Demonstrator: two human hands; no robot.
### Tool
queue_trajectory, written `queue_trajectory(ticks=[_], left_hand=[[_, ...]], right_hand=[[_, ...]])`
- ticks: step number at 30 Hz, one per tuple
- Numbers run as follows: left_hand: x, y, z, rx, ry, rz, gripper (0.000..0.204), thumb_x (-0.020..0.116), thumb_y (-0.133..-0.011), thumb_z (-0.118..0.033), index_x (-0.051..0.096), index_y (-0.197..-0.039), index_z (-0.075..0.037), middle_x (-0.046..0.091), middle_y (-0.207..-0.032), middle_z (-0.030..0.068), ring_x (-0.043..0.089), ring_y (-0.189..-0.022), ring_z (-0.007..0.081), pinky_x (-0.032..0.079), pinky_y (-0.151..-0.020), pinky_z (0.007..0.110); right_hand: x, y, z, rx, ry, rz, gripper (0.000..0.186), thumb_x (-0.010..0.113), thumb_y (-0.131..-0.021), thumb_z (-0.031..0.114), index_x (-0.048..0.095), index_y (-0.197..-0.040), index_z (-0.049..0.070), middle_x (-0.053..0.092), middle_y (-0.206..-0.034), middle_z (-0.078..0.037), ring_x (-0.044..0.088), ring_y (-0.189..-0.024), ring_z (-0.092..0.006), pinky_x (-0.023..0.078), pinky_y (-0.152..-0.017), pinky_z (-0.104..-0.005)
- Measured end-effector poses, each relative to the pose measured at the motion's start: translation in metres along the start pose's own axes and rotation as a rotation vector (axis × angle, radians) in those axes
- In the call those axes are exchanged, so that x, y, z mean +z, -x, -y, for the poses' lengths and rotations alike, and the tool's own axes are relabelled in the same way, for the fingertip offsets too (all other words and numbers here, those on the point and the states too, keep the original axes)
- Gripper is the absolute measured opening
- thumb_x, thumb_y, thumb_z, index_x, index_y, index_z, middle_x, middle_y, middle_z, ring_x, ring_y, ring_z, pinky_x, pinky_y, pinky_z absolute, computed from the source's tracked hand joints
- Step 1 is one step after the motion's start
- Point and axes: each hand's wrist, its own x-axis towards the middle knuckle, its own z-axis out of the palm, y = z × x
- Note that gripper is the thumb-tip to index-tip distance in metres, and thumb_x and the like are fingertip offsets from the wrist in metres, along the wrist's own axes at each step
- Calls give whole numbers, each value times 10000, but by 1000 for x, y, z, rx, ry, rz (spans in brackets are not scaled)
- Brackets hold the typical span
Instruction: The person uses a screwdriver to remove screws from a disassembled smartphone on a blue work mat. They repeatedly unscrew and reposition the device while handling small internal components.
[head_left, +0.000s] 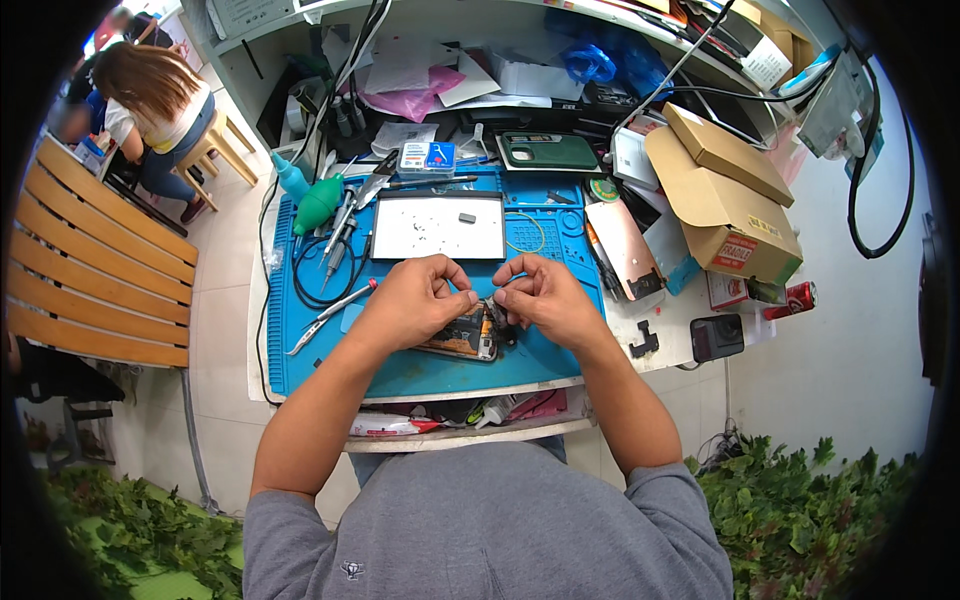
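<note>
Toward five o'clock on blue mat (545, 362), apparently works at opened phone (458, 345) with left hand (422, 297) and right hand (548, 303) both pinched, cannot tell on what, likely needing steady alignment next.

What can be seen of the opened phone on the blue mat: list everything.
The opened phone lies on the blue mat, its dark insides showing orange-copper patches, with a thin metallic-looking rim along the near edge. It sits askew, partly hidden by the left hand. The right hand is at its far right corner; contact is unclear.
</note>
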Motion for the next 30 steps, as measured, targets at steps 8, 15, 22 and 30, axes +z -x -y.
queue_trajectory(ticks=[8,15,22,30], left_hand=[[9,-6,0,-34,27,-8,347,885,-989,-318,833,-1022,24,731,-728,45,609,-634,96,464,-583,320],[14,-9,6,-51,96,30,361,875,-1011,-320,847,-1040,38,757,-772,43,609,-669,77,462,-607,296],[21,-7,7,-76,196,28,287,865,-1046,-274,814,-1034,8,701,-750,-27,511,-606,31,337,-531,253],[22,-8,12,-69,247,39,278,853,-1045,-264,812,-1029,11,723,-791,-18,543,-637,33,367,-546,249]], right_hand=[[-1,1,-9,-27,-84,-22,283,823,-1056,94,641,-1242,-19,781,-860,-61,780,-714,-137,559,-575,-252],[3,5,-11,-34,-147,-28,260,802,-1063,57,635,-1245,-26,774,-850,-67,785,-714,-146,588,-582,-263],[7,9,-15,-32,-175,-35,282,806,-1067,69,634,-1267,-31,777,-859,-73,787,-727,-152,590,-587,-268],[10,24,-7,-73,75,-38,474,923,-981,156,680,-1340,-35,791,-1015,-82,766,-803,-134,585,-637,-291]])
